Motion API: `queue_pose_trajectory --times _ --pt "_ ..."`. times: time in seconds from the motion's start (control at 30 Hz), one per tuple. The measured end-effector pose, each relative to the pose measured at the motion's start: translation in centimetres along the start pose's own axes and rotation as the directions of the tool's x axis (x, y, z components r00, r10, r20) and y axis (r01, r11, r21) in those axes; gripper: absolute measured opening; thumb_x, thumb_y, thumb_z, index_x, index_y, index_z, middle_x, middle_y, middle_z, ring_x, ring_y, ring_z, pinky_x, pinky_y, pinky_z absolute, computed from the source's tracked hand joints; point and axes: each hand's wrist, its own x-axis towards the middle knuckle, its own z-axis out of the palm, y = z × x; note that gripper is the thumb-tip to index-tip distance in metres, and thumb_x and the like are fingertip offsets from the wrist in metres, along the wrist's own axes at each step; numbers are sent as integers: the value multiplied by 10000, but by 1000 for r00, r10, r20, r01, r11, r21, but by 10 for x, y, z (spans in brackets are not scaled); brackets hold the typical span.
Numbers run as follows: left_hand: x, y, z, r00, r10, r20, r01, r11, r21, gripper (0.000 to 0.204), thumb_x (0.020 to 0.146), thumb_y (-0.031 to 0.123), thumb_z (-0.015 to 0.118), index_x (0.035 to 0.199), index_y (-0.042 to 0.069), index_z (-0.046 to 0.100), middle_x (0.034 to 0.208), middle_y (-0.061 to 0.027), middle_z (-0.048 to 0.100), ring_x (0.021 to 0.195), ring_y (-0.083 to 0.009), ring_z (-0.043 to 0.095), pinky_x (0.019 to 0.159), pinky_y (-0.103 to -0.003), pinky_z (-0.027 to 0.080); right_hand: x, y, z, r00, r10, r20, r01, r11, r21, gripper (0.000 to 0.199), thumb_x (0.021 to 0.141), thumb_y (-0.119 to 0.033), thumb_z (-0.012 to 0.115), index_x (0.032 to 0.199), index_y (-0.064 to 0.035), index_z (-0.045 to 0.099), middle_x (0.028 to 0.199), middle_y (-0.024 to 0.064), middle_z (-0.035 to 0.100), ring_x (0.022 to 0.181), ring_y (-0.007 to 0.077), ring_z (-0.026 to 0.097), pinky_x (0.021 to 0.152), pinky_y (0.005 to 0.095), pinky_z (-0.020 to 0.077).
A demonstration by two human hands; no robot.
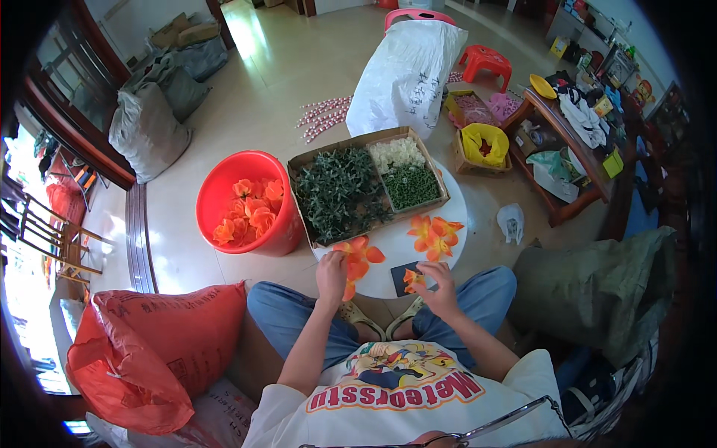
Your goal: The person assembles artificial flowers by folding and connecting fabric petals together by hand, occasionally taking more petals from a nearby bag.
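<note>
Your left hand (331,275) is pinched shut on an orange flower (357,256), and your right hand (441,287) is closed on a small orange petal (411,279) just above a dark card (404,275), both at the near edge of the round white table (448,224). More orange flowers (434,234) lie on the table just past your right hand. Farther off sits a cardboard box (366,183) of green leaves, and left of it a red bucket (243,201) holds more orange blooms.

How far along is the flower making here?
Done: many orange flowers sit in the red tub, a few more on the white table. In hand: the left hand holds an orange flower; the right hand pinches a small piece. Left: the cardboard box holds plenty of green leaves.
</note>
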Motion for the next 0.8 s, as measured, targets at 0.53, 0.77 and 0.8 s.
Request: queue_pose_trajectory --times 0.53,0.77,0.8 --pt "-9 120 -24 764 51 644 636 116 -763 71 910 70 567 965 28 582 911 -7 640 820 -57 595 788 -212 470 44 -29 -33 698 419 581 -691 181 700 471 835 -105 666 1261 -6 493 1065 55 613 894 81 585 801 254 482" --pt "-15 109 -9 726 -30 687 674 230 -702 125 901 92 593 988 3 609 888 -29 661 785 -74 620 753 -216 498 26 -13 -33 713 464 526 -691 339 639 161 827 -71 666 972 -1 648 858 26 656 724 70 605 687 209 492" --pt "-17 107 -6 726 -31 687 674 230 -702 125 901 92 593 988 3 609 888 -29 661 785 -74 620 753 -216 498 21 -7 -30 692 492 528 -715 365 597 148 826 -74 668 954 0 652 848 26 657 726 68 605 680 208 487"
